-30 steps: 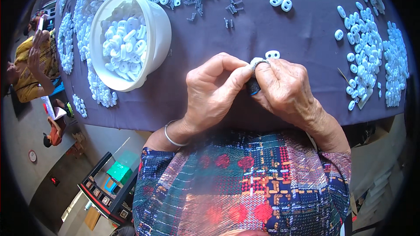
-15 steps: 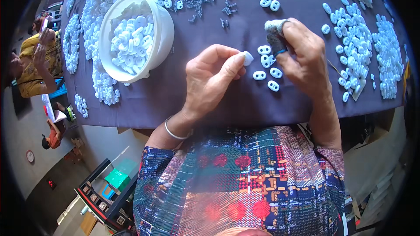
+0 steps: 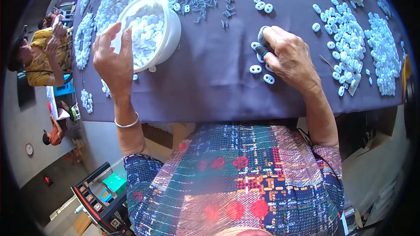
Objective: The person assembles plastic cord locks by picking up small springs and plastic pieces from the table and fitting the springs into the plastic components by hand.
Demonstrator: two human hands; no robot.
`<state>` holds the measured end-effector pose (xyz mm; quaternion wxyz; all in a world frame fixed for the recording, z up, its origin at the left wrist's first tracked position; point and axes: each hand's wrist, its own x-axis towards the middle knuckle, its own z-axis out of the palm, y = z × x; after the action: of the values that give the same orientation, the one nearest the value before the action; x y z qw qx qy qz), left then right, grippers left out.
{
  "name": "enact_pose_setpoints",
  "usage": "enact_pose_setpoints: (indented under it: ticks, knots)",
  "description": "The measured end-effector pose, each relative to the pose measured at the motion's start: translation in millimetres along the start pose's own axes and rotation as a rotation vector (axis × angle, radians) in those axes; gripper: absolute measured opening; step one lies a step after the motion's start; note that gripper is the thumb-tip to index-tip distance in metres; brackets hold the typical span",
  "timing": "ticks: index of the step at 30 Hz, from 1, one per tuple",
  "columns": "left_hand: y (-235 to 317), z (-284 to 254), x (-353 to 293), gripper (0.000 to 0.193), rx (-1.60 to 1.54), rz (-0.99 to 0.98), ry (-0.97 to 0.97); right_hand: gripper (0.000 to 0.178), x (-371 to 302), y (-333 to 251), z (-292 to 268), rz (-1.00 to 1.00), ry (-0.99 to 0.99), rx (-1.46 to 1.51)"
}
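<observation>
My left hand [image 3: 113, 59] is raised over the near left rim of a white plastic bucket [image 3: 173, 30], fingers apart and nothing seen in them. Inside the bucket lie many small white oval pieces [image 3: 148, 35]. My right hand [image 3: 286, 54] is closed over a small group of white two-hole oval pieces [image 3: 255, 69] on the dark cloth. Coverings wrap its thumb and forefinger, grey on one and black on the other. Its fingertips are bent down among the pieces; whether one is between them is hidden.
Small metal springs [image 3: 210, 2] lie scattered beyond the bucket. Heaps of white pieces [image 3: 345, 39] spread along the right of the dark tablecloth [image 3: 210, 87], with more at the far left. A thin stick [image 3: 326, 61] lies beside the right heap. People [image 3: 43, 57] sit at the left.
My left hand has swung left from the middle to the bucket, and the white piece it pinched is no longer seen in it. My right hand has lowered onto the small group.
</observation>
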<state>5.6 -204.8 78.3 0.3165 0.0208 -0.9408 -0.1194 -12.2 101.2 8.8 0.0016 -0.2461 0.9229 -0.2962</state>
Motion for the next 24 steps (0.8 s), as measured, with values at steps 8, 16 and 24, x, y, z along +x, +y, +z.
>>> enact_pose_setpoints:
  ticks: [8, 16, 24]
  knots:
    - [82, 39, -50, 0.02, -0.441, 0.224, -0.265, 0.014, -1, 2, 1, -0.02, -0.003, 0.063]
    - [103, 67, -58, 0.016, -0.602, 0.255, -0.525, 0.018, 7, 16, -14, -0.052, 0.197, 0.267]
    - [129, 82, -49, 0.019, -0.44, 0.385, -0.586, 0.017, 4, 19, -13, -0.031, 0.149, 0.215]
